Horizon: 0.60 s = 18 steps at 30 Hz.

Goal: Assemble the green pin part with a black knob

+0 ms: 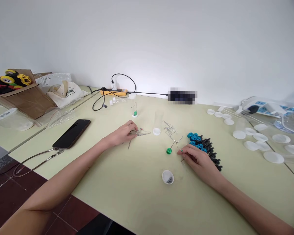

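Metal wire (177,145), presumably light and stiff, was pinched in the right hand (198,158) beside the green wheel (169,151); it seemed best held mid-length. The left hand (121,133) covered a wire bundle (142,133), grip unclear.

1. Likely a small workshop or assembly room: pale tables (108,182) stand together against a plain white wall (147,42).
2. Loose parts cover the surface: bent metal rods (170,129), blue pieces (193,136), black pieces (212,150), scattered white discs (251,146).
3. A cardboard box (33,101) holds colourful, seemingly toy-like parts, though distance blurs them.
4. Dark red tiles (5,195) floor the room.
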### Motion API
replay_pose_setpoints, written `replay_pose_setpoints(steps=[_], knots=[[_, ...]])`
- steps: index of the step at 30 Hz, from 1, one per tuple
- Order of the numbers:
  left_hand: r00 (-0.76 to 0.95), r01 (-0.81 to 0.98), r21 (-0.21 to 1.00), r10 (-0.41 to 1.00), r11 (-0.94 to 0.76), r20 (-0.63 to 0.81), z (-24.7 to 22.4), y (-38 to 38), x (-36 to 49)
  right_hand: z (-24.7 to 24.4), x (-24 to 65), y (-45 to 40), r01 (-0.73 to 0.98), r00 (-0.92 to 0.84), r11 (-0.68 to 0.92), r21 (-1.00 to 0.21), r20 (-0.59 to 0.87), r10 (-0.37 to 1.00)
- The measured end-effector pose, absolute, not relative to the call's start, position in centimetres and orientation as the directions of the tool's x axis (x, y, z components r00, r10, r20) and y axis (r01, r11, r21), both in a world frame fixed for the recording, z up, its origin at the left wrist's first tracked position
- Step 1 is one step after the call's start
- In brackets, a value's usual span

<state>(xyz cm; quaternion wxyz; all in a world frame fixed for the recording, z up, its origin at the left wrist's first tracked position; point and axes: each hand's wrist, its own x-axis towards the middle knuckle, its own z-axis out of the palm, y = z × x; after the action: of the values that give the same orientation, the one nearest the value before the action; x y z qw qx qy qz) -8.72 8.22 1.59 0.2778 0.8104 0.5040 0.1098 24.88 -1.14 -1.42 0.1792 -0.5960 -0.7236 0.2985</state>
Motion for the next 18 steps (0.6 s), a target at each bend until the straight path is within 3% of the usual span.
replay_pose_setpoints(steps=[4,11,15,18], knots=[[0.397,0.743,0.611,0.914,-0.271,-0.077,1.6,8.4,-8.6,-1.5,24.8,-1.0,0.756,-0.231,0.114,-0.644,-0.100,0.968],[0.343,0.755,0.597,0.939,-0.271,-0.007,2.0,8.4,-8.4,-1.6,25.0,-1.2,0.738,-0.247,0.136,-0.661,-0.078,0.966],[0.263,0.750,0.599,0.957,-0.280,0.118,1.7,8.1,-7.9,-1.8,25.0,-1.1,0.713,-0.230,0.146,-0.686,-0.032,0.973],[0.305,0.748,0.534,0.919,-0.394,0.251,1.1,7.5,-7.2,-1.9,25.1,-1.0,0.688,-0.197,0.149,-0.710,0.015,0.980]])
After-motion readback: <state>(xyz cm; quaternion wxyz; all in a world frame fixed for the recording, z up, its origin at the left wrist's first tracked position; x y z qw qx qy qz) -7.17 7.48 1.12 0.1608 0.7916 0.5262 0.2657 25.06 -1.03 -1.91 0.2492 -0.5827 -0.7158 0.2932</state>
